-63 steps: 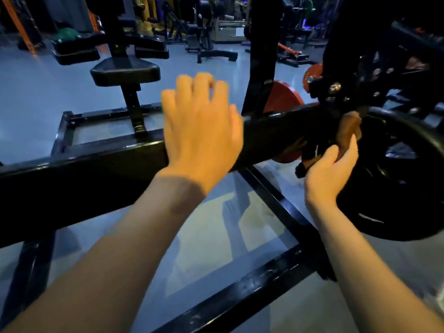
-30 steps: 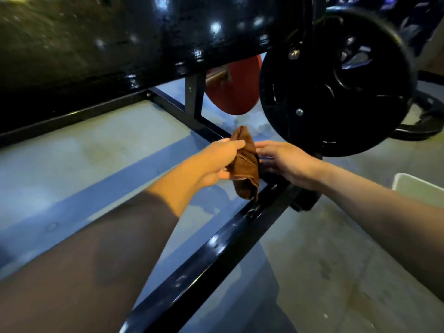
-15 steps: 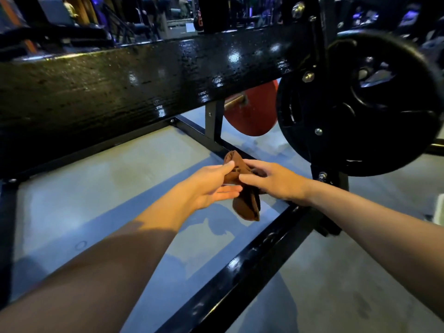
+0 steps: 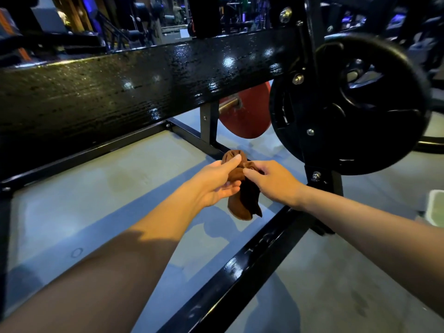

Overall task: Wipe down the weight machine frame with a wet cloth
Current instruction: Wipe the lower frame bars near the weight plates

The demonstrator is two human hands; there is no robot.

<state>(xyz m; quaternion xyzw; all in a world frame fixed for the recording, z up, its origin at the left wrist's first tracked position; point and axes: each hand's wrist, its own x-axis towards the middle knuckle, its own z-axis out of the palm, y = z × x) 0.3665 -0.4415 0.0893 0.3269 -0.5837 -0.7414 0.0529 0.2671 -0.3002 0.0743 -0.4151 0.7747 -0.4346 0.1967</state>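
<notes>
Above the grey floor [image 4: 72, 212], left hand [image 4: 216, 182] and right hand [image 4: 271, 180] pinch the brown cloth [image 4: 245, 200]

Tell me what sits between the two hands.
In the head view, the brown cloth is bunched between the left hand and right hand; both pinch its top and the rest hangs down.

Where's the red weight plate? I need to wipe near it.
In the head view, the red weight plate hangs upper centre, behind the glossy black beam, left of the black weight plate.
</notes>
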